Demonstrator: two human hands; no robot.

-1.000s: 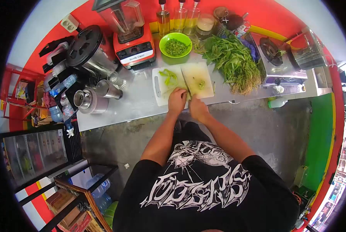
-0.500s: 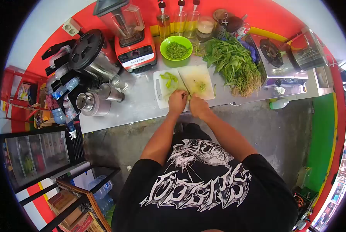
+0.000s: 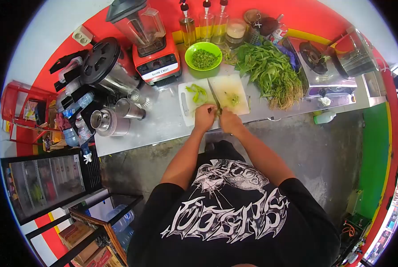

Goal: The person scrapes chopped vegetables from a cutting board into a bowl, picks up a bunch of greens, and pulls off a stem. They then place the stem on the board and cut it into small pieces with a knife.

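Observation:
On a white cutting board (image 3: pixel 239 91) at the steel counter's front edge, a knife (image 3: pixel 213 92) points away from me. My right hand (image 3: pixel 230 121) is closed around its handle. Just left of it, my left hand (image 3: pixel 205 118) has its fingers curled near the blade's base; what they pinch is too small to name. Green pieces (image 3: pixel 196 92) lie on the board's left part and chopped bits (image 3: pixel 231 98) on its right. Behind the board, a green bowl (image 3: pixel 203 73) holds chopped greens. A pile of leafy greens with roots (image 3: pixel 270 71) lies to the right.
A red blender (image 3: pixel 156 64), a steel canister (image 3: pixel 110 123) and a metal cup (image 3: pixel 130 109) stand left on the counter (image 3: pixel 150 127). Pump bottles (image 3: pixel 206 26) line the back wall. At the right is a gas stove (image 3: pixel 323 82). A fridge (image 3: pixel 45 182) stands lower left.
The whole view has shifted slightly. My hands remain close together at the board's front, with the knife still in my right hand.

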